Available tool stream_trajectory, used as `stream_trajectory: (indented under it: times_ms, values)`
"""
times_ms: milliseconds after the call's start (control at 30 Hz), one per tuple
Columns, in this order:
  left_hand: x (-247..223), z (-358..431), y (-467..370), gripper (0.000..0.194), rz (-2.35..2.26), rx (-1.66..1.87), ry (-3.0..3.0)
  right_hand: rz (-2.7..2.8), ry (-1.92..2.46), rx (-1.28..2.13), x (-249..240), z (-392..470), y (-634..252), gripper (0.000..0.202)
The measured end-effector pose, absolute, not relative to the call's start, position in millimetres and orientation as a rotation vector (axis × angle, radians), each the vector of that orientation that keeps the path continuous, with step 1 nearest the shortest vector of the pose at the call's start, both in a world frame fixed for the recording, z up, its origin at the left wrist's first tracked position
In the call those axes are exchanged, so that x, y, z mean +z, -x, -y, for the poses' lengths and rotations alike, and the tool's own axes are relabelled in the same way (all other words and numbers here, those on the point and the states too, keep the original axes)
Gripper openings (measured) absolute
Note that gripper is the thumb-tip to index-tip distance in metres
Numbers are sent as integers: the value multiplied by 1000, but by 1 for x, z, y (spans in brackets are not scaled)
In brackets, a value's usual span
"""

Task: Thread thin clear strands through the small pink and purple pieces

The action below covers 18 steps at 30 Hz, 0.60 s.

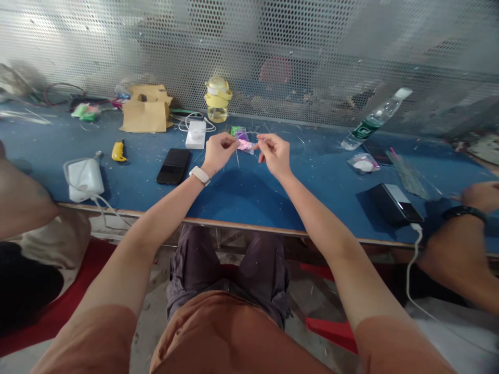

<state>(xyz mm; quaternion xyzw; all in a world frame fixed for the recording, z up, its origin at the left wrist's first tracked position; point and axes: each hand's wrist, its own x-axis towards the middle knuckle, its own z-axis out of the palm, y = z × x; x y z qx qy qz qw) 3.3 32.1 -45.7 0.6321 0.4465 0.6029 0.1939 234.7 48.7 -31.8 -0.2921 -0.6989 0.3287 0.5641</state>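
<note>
My left hand (220, 151), with a white band on its wrist, is closed in a pinch above the blue table. Facing it, my right hand (273, 151) also has its thumb and fingers pinched together. A thin, pale strand (248, 133) arches between the two hands, its ends at the fingertips. Just behind the gap between the hands lie small plastic packets, one pink (245, 145), one purple (241, 135) and one green. Some fine strands stick out below my left fingertips.
Around the blue table (249, 202) are a black phone (173, 166), white charger (196, 134), yellow cutter (119, 151), yellow-lidded bottle (218, 99), tilted water bottle (376, 119) and black power bank (394, 204). A perforated metal panel stands behind. People's arms show at both sides.
</note>
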Motion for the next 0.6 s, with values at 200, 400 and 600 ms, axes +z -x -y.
stream_trajectory:
  times_ms: [200,400,600]
  values:
    - [-47,-33,-3,11,-1180,1675,-1806,1672,779,772,-29,-50,-236,86]
    - [-47,-33,2,9,-1237,1644,-1873,1763,808,808,-29,-49,-240,85]
    - [-48,-31,5,8,-1330,1596,-1990,1926,774,532,-27,-47,-244,83]
